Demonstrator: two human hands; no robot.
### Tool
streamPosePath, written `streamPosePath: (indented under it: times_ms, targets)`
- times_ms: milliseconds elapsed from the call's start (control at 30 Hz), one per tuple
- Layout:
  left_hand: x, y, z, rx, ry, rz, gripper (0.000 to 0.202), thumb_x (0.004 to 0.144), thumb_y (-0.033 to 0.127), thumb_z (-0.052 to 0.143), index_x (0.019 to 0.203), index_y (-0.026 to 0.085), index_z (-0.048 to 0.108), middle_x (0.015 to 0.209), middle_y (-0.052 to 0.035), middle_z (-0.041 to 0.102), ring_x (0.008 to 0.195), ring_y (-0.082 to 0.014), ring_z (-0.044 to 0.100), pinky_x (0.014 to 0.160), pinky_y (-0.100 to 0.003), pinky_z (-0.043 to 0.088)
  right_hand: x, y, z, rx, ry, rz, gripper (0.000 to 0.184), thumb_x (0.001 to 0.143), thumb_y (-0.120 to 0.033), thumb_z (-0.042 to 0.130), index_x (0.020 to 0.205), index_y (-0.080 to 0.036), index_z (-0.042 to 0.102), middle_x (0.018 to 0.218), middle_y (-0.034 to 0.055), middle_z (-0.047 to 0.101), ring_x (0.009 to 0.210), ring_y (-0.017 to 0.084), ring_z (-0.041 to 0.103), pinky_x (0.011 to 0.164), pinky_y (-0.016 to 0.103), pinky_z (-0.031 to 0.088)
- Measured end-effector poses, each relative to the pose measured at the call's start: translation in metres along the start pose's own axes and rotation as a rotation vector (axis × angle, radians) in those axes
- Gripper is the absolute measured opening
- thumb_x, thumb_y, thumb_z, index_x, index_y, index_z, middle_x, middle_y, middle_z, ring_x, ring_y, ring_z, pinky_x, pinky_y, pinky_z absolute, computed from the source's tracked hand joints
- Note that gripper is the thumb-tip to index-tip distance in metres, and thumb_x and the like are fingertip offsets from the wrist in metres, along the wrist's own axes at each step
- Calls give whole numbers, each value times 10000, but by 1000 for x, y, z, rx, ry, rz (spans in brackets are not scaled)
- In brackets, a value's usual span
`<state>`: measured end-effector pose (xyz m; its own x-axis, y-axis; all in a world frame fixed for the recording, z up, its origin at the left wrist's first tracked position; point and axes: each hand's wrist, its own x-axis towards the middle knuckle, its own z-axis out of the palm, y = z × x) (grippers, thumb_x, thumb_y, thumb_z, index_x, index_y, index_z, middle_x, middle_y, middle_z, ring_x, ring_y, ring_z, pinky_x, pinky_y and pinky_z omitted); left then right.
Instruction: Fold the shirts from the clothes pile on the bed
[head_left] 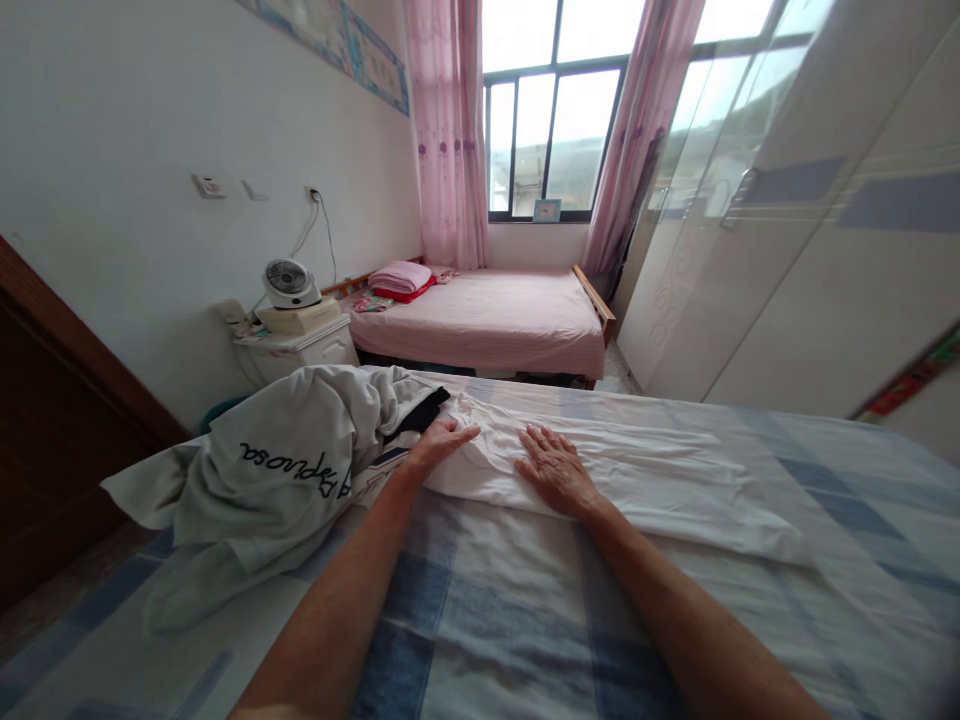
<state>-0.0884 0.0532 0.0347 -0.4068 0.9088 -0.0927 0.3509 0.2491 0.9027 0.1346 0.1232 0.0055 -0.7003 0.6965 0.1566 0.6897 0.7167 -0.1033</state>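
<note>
A white garment (660, 460) lies lengthwise on the bed, flattened into a long strip with wrinkles at its left end. My right hand (556, 472) rests palm down on it, fingers stretched out. At the garment's bunched left end is my left hand (441, 442), its thumb pointing right over the white cloth; its other fingers show only in part. Just left of that hand sits a crumpled pale grey garment (277, 490) with black lettering. A piece of black cloth (420, 412) shows at the grey garment's right edge.
Under the clothes spreads a blue-and-white checked sheet (510, 610). Beyond stands a second bed (517, 310) with pink bedding and a folded pillow pile (401, 278). A white nightstand (307, 350) carries a small fan (290, 284). Glossy wardrobe doors (795, 270) line the right side.
</note>
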Motion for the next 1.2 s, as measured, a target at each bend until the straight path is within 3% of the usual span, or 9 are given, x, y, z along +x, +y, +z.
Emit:
streamPosePath:
  times_ms: [67, 267, 367, 533, 700, 800, 933, 1067, 1200]
  targets:
    - [1, -2, 4, -43, -9, 34, 391, 584, 499, 736, 581, 150, 559, 518, 43, 500, 521, -97, 478, 463, -198, 327, -1, 0, 1, 23, 4, -1, 608, 931, -513, 233, 1423, -179, 361, 1512, 73, 282, 1393, 231, 204, 1112, 417, 150]
    - [2, -2, 11, -388, -121, -154, 363, 528, 372, 774, 735, 129, 602, 640, -20, 641, 543, -135, 570, 510, -236, 431, 1, 2, 3, 230, 66, 8, 599, 906, -514, 325, 1387, -170, 422, 1499, 94, 307, 1391, 243, 217, 1124, 435, 127]
    - [-2, 9, 13, -435, -122, -154, 384, 513, 353, 775, 768, 135, 588, 635, -14, 642, 523, -131, 573, 516, -246, 453, 6, 14, -6, 577, 221, 92, 646, 898, -540, 301, 1390, -138, 414, 1497, 107, 306, 1389, 213, 230, 1132, 393, 153]
    - [-14, 31, 16, -594, -96, -124, 436, 478, 263, 791, 851, 123, 615, 633, -20, 655, 486, -132, 574, 482, -240, 458, 7, 38, -15, 1341, 486, 472, 636, 893, -563, 276, 1405, -201, 387, 1498, 40, 315, 1368, 175, 286, 1118, 362, 238]
    - [-29, 56, 24, -581, -105, -48, 460, 510, 276, 749, 923, 138, 603, 624, 2, 641, 497, -143, 582, 479, -250, 468, -4, 54, -16, 1502, 449, 591, 530, 906, -509, 320, 1300, -207, 505, 1347, 98, 524, 1230, 214, 493, 1012, 408, 404]
    - [-36, 79, 36, -545, -104, 12, 425, 515, 261, 715, 902, 137, 590, 606, 18, 614, 475, -127, 558, 469, -238, 454, -20, 74, -31, 1564, 440, 613, 504, 919, -486, 314, 1261, -181, 523, 1341, 133, 522, 1150, 202, 561, 970, 375, 445]
    - [-35, 118, 67, -461, -144, 132, 326, 547, 235, 662, 847, 141, 576, 595, 28, 580, 473, -109, 535, 465, -209, 421, -57, 113, -57, 1670, 436, 688, 443, 927, -455, 342, 1206, -170, 535, 1377, 137, 481, 1119, 197, 577, 962, 356, 450]
    - [-35, 159, 125, -289, -159, 289, 189, 627, 208, 604, 805, 157, 564, 543, 62, 510, 434, -69, 455, 425, -166, 331, -93, 149, -67, 1781, 425, 754, 407, 927, -448, 360, 1133, -154, 552, 1266, 148, 570, 1012, 181, 628, 901, 335, 495]
    - [-44, 181, 185, -93, -402, 476, 139, 721, 283, 604, 778, 156, 609, 531, 50, 520, 451, -76, 476, 429, -168, 333, -116, 172, -63, 1954, 369, 758, 446, 932, -468, 327, 1116, -119, 535, 1005, 149, 677, 862, 171, 671, 781, 303, 544]
